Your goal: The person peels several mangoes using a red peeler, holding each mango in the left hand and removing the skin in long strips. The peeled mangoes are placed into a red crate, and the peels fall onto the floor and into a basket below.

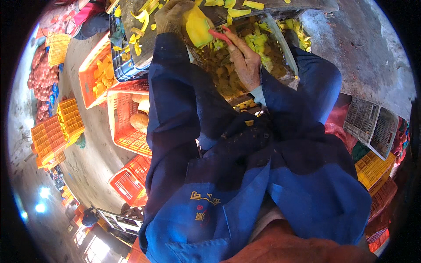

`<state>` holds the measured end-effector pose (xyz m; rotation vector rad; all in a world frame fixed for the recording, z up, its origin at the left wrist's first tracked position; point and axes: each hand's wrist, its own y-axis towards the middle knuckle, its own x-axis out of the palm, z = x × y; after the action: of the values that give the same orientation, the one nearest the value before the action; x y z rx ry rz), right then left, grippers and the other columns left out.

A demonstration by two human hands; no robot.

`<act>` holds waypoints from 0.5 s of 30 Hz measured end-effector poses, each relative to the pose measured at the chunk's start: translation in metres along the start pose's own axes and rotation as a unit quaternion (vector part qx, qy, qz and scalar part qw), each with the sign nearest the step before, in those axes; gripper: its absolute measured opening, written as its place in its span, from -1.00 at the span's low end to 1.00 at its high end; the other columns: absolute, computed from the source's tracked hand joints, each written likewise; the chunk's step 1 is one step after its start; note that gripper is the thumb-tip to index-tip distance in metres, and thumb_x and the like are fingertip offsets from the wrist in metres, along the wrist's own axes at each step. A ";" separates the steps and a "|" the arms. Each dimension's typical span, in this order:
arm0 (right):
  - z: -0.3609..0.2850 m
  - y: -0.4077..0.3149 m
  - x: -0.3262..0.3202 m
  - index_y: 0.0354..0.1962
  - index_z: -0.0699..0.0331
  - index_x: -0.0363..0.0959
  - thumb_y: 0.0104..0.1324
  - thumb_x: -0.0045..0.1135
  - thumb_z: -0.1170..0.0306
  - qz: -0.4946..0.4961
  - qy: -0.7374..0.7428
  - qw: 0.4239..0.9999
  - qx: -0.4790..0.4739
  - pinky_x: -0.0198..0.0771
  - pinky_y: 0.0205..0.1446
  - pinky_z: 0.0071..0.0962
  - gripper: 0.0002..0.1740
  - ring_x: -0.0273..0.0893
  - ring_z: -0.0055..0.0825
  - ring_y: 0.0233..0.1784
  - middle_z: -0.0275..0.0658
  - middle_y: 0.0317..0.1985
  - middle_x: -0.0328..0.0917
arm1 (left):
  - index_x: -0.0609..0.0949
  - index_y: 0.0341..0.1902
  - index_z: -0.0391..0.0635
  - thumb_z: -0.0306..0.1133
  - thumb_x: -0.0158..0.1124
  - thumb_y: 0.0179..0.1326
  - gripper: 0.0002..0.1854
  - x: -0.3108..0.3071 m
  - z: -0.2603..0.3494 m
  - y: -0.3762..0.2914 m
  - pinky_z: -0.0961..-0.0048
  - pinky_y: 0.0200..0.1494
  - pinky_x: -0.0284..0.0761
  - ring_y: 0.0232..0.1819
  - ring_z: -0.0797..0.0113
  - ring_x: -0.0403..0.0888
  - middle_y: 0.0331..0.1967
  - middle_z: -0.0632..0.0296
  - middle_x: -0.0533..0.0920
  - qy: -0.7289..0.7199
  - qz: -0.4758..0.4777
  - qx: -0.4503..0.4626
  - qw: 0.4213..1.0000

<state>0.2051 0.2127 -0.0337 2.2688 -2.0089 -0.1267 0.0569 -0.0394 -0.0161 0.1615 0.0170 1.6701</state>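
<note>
My left hand [171,18], in a soiled work glove, grips a peeled yellow squash, perhaps a pumpkin [197,28], at the top of the view. Between the fingers of my right hand [245,62], which is bare, is a red-handled peeler [219,35]. Its head is close against the squash's right side; whether the blade touches cannot be made out. Beneath both hands stands a crate [283,42] holding yellow-green peelings [258,44] and darker scraps.
Peel strips [142,19] litter the work surface on the left. An orange crate [86,70] of cut orange pieces and a red crate [130,143] with whole squash [139,122] stand left. Another person [88,18] sits upper left. Grey crates [361,115] lie right.
</note>
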 end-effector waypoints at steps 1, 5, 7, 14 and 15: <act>-0.003 0.002 0.004 0.38 0.19 0.44 0.59 0.08 0.31 0.023 0.031 0.999 0.035 0.59 -0.09 -0.48 -0.53 0.60 -0.55 -0.20 -0.20 0.00 0.68 | 0.68 0.02 -0.39 -0.45 0.29 0.25 -0.68 0.001 -0.003 0.001 0.33 0.14 0.59 0.02 0.18 0.69 -0.05 0.01 0.73 -0.003 0.016 0.011 1.000; 0.004 0.013 0.011 0.41 0.13 0.41 0.60 0.08 0.28 0.039 0.122 0.990 0.056 0.46 -0.35 -0.59 -0.51 0.42 -0.70 -0.44 -0.35 -0.30 0.56 | 0.67 0.05 -0.38 -0.43 0.31 0.24 -0.65 0.002 -0.003 0.002 0.31 0.13 0.60 0.00 0.16 0.70 -0.05 0.01 0.74 -0.034 0.062 0.026 0.997; 0.014 0.022 0.015 0.42 0.12 0.40 0.60 0.08 0.28 0.036 0.143 0.989 0.034 0.41 -0.42 -0.62 -0.51 0.40 -0.72 -0.49 -0.39 -0.40 0.51 | 0.67 0.06 -0.38 -0.42 0.32 0.24 -0.64 0.005 0.001 -0.001 0.30 0.12 0.61 -0.01 0.15 0.70 -0.05 0.01 0.74 -0.040 0.080 0.029 0.996; 0.007 0.024 0.034 0.36 0.13 0.47 0.59 0.06 0.33 0.033 0.134 0.990 0.024 0.46 -0.39 -0.62 -0.56 0.44 -0.72 -0.45 -0.34 -0.34 0.57 | 0.65 0.11 -0.36 -0.38 0.35 0.23 -0.59 0.008 -0.004 -0.012 0.26 0.11 0.63 -0.05 0.12 0.72 -0.05 0.00 0.74 -0.072 0.125 0.016 0.989; 0.002 0.025 0.032 0.35 0.13 0.49 0.59 0.07 0.34 0.024 0.124 0.989 0.082 0.47 -0.37 -0.61 -0.57 0.45 -0.71 -0.44 -0.33 -0.32 0.59 | 0.65 0.08 -0.39 -0.42 0.28 0.26 -0.63 0.007 -0.006 -0.009 0.26 0.15 0.61 0.00 0.11 0.71 -0.03 -0.03 0.73 -0.095 0.127 0.029 0.987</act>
<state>0.1845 0.1777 -0.0319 2.1963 -2.0060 0.3202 0.0646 -0.0314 -0.0221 0.3797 -0.1039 1.9033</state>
